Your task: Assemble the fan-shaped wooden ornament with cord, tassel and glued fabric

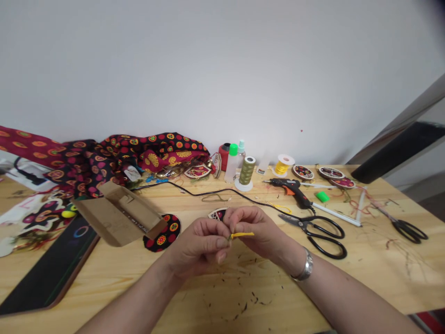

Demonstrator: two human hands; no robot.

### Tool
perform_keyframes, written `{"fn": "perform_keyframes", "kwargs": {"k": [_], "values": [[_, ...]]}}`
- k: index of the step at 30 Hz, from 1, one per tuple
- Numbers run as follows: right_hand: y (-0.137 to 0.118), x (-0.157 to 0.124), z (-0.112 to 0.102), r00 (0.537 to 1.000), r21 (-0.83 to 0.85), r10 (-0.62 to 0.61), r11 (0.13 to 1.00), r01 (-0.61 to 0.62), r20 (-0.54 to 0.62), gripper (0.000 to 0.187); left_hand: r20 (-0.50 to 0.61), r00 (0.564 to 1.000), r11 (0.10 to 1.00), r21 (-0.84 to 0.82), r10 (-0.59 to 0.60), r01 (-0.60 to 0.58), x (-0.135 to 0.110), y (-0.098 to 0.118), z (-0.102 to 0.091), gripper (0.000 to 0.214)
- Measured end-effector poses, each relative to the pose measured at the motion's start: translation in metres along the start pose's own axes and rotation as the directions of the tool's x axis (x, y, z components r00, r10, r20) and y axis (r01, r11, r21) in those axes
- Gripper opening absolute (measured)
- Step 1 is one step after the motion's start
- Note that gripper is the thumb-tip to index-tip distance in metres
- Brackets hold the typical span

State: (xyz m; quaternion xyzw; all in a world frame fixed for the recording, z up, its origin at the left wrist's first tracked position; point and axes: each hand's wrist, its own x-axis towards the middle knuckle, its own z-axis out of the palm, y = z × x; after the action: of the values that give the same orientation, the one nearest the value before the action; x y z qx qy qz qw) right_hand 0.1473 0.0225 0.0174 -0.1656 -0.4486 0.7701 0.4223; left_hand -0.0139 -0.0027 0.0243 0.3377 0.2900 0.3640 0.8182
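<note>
Over the front middle of the table my two hands meet around a short piece of yellow cord [243, 234]. My left hand [203, 243] pinches the cord's end, where a bit of green thread [229, 238] shows. The fingertips of my right hand [255, 227] are closed just above that spot; what lies between them is hidden. The cord's other end sticks out to the right. Behind the hands, a wooden-edged patterned piece [218, 214] is partly covered. Black scissors [314, 229] lie right of my right hand.
At left are an open cardboard box [120, 220], a patterned fabric disc [170, 232] and a dark tablet-like slab [52, 264]. Along the wall stand a green thread spool [247, 171], a bottle [231, 167] and a yellow cord spool [282, 165]. A glue gun [292, 189] trails a black cable.
</note>
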Motion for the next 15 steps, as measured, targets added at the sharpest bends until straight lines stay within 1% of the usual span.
{"fn": "perform_keyframes", "kwargs": {"k": [6, 10, 12, 15], "values": [[-0.0048, -0.0016, 0.0075, 0.996, 0.120, 0.040, 0.992, -0.030, -0.080, 0.014, -0.056, 0.998, 1.000, 0.000, 0.017, -0.017, 0.0016, 0.0001, 0.0017, 0.016], [-0.0053, -0.0012, 0.0082, 0.983, 0.152, 0.087, 0.986, -0.062, -0.162, 0.017, -0.132, 0.989, 0.997, -0.021, 0.073, -0.076, 0.0040, 0.0022, 0.0048, 0.018], [-0.0039, -0.0005, 0.0081, 0.971, 0.095, 0.082, 0.994, -0.062, -0.225, 0.018, -0.168, 0.980, 0.993, -0.037, 0.106, -0.114, 0.0059, 0.0028, 0.0052, 0.017], [-0.0015, 0.0002, 0.0093, 0.949, -0.130, -0.013, 0.991, -0.030, -0.314, 0.020, -0.214, 0.967, 0.987, -0.050, 0.136, -0.150, 0.0085, 0.0034, 0.0051, 0.016]]}}
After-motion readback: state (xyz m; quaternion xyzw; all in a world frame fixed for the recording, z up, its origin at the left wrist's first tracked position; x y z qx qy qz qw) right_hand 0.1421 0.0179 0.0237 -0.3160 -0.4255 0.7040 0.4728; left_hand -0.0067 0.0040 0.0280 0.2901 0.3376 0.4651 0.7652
